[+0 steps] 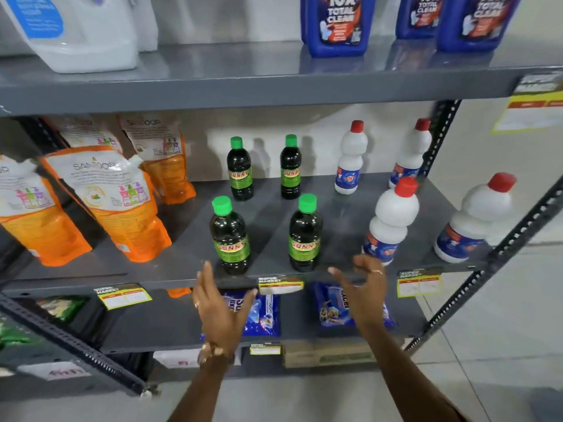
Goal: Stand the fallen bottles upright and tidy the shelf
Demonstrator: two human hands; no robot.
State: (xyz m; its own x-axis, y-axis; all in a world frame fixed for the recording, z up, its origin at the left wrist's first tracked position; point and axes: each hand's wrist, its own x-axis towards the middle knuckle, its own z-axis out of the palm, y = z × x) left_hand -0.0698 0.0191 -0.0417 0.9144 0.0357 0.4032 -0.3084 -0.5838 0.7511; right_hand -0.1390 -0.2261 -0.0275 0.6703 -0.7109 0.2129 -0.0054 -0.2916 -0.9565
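Observation:
Several dark bottles with green caps stand upright on the grey middle shelf (170,269): front left (230,236), front right (305,233), back left (239,168), back right (290,167). To their right several white bottles with red caps stand upright, among them a front one (391,220) and a far-right one (478,219). My left hand (219,306) hovers open just below the shelf's front edge, under the front left dark bottle. My right hand (362,287) hangs open with curled fingers near the front white bottle's base. Neither hand touches a bottle.
Orange and white refill pouches (112,202) lean at the left of the middle shelf. Blue jugs (338,22) and a white jug (82,32) stand on the top shelf. Blue packets (262,315) lie on the lower shelf. A perforated upright post (499,254) bounds the right side.

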